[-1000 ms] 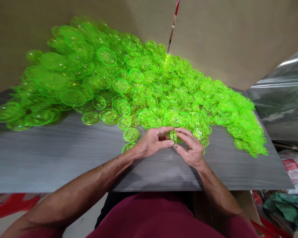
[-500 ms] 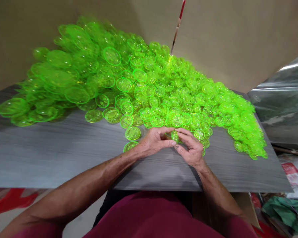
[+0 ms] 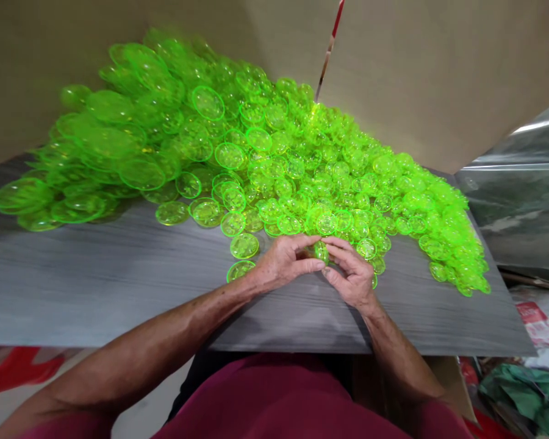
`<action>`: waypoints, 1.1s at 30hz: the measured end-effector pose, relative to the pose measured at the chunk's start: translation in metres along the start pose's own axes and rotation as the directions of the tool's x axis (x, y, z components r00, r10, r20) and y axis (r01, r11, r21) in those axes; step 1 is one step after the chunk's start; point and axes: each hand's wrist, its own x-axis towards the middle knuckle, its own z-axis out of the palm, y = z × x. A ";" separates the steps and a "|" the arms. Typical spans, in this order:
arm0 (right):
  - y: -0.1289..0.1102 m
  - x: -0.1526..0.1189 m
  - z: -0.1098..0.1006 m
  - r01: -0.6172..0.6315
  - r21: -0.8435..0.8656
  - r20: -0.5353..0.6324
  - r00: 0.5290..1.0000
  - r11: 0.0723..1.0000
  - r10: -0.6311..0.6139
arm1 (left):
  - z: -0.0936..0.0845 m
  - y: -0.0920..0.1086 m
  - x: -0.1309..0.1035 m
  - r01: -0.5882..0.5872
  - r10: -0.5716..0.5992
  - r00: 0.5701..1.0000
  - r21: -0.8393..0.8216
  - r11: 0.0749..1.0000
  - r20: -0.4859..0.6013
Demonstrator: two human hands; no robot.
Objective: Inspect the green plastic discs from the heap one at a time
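Observation:
A clear bright-green round plastic piece (image 3: 321,251) is held upright on its edge between my two hands, near the front of the large green heap. My left hand (image 3: 287,261) grips it from the left, its fingers behind and thumb in front. From the right, my right hand (image 3: 351,271) closes on the same piece with fingertips and thumb. Behind the hands spreads a big heap of similar round green pieces (image 3: 293,164). Single pieces lie by my left wrist, such as one flat disc (image 3: 244,246). More lie just beyond my right hand.
The grey wood-grain table (image 3: 96,280) carries the heap. Tan boards (image 3: 416,73) stand behind it, with a narrow gap between them. Clear plastic sheeting (image 3: 531,201) hangs at the right. Below are a red plastic object (image 3: 18,369) at left and green cloth (image 3: 526,396) at right.
The view has shifted very slightly. Both hands keep their places, and the held green piece looks slightly turned, showing a little more of its face.

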 end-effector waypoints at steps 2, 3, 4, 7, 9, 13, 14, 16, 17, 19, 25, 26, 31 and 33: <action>0.001 0.000 0.000 -0.003 0.028 -0.001 1.000 1.000 0.003 | 0.000 -0.002 -0.001 -0.036 0.036 0.999 0.050 0.998 -0.018; 0.001 0.000 0.001 0.001 0.041 -0.004 1.000 0.999 -0.001 | 0.001 -0.003 -0.001 -0.055 0.057 0.998 0.069 0.996 -0.023; 0.001 0.000 0.001 0.005 0.050 -0.007 1.000 0.999 -0.004 | 0.000 -0.003 -0.001 -0.076 0.079 0.996 0.086 0.993 -0.030; 0.000 0.000 0.002 0.001 0.045 -0.011 1.000 0.999 0.000 | -0.001 -0.002 -0.001 -0.122 0.129 0.991 0.159 0.980 -0.035; -0.001 0.000 0.002 0.000 0.024 -0.011 1.000 1.000 0.001 | -0.002 0.000 0.000 -0.144 0.155 0.987 0.227 0.963 -0.033; -0.002 0.001 0.002 0.003 0.018 -0.007 1.000 1.000 -0.003 | -0.002 0.002 0.000 -0.146 0.157 0.987 0.250 0.957 -0.025; -0.002 0.001 0.001 0.006 0.018 -0.006 1.000 1.000 -0.006 | -0.002 0.001 0.000 -0.134 0.143 0.989 0.223 0.966 -0.025; -0.002 0.001 0.001 0.012 0.008 -0.003 1.000 1.000 -0.012 | 0.000 0.000 -0.001 -0.101 0.107 0.994 0.156 0.983 -0.031; -0.002 0.002 0.001 0.016 0.003 -0.005 1.000 1.000 -0.016 | 0.000 -0.001 -0.001 -0.083 0.087 0.996 0.123 0.989 -0.031; -0.003 0.002 0.001 0.015 -0.001 -0.015 1.000 1.000 -0.015 | 0.001 -0.001 -0.001 -0.043 0.044 0.999 0.059 0.997 -0.024; -0.003 0.002 0.001 0.019 0.065 -0.045 0.999 0.998 -0.016 | 0.002 0.005 -0.001 0.104 -0.102 0.995 -0.137 0.985 0.021; -0.002 0.002 0.001 0.030 0.067 -0.048 0.998 0.997 -0.027 | 0.002 0.006 -0.001 0.122 -0.118 0.992 -0.155 0.980 0.034; -0.002 0.003 0.001 0.071 0.016 -0.057 0.996 0.997 -0.070 | 0.001 0.007 -0.001 0.158 -0.151 0.987 -0.175 0.972 0.052; -0.001 0.003 0.001 0.061 -0.008 -0.050 0.997 0.998 -0.061 | 0.001 0.006 -0.001 0.154 -0.148 0.988 -0.167 0.974 0.049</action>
